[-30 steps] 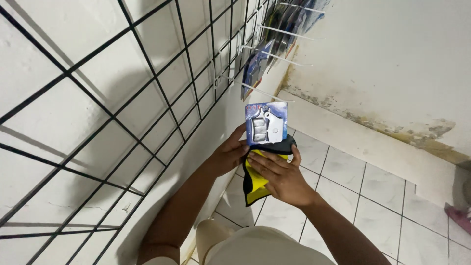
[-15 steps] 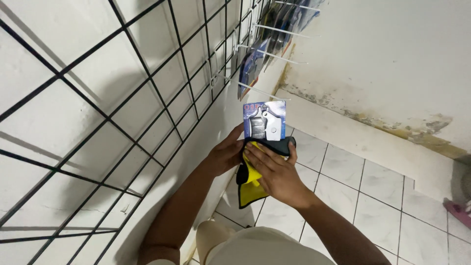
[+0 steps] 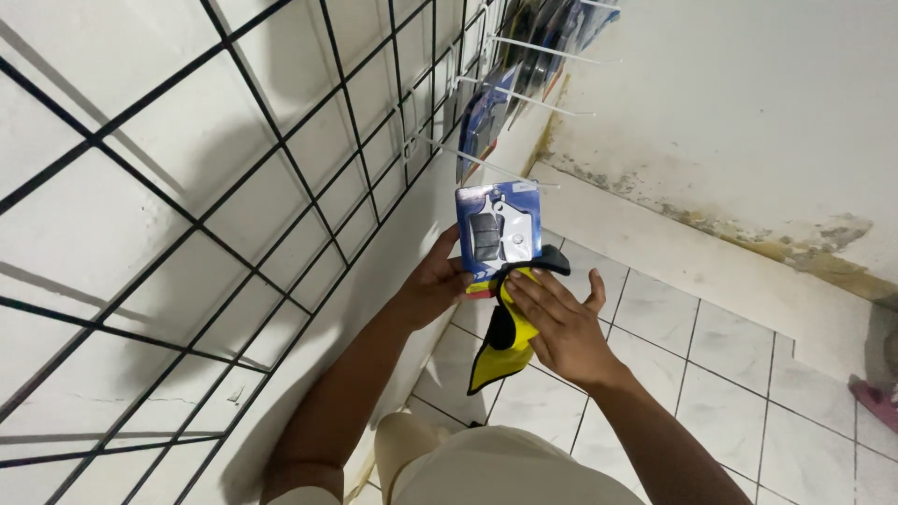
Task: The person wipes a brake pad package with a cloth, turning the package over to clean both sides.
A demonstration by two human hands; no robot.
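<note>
White wall fills the left side, with a black wire grid panel (image 3: 281,187) fixed flat against it; pale floor tiles (image 3: 730,374) with dark grout lie below, and the far wall shows stained, flaking paint along its base.

A blue blister card (image 3: 499,232) stands upright just out from the grid panel, low on it and below a bare white peg hook (image 3: 486,161). It is a flat rectangular card with a clear plastic bubble over dark, blocky parts. The left hand (image 3: 438,281) sits between the card and the grid panel, its fingers closed on the card's lower left edge. The right hand (image 3: 559,323) is on the side of the card away from the grid panel, just under it, fingers spread and laid flat over a yellow and black cloth (image 3: 505,339); it presses the cloth rather than gripping it. The soft cloth hangs limp below the card, tapering to a point, with a black edge curling over its top.

Further along the grid panel, more packets (image 3: 486,117) hang from other hooks. Away from the grid panel the tiled floor lies open; a pink object (image 3: 877,400) lies at the frame's right edge
</note>
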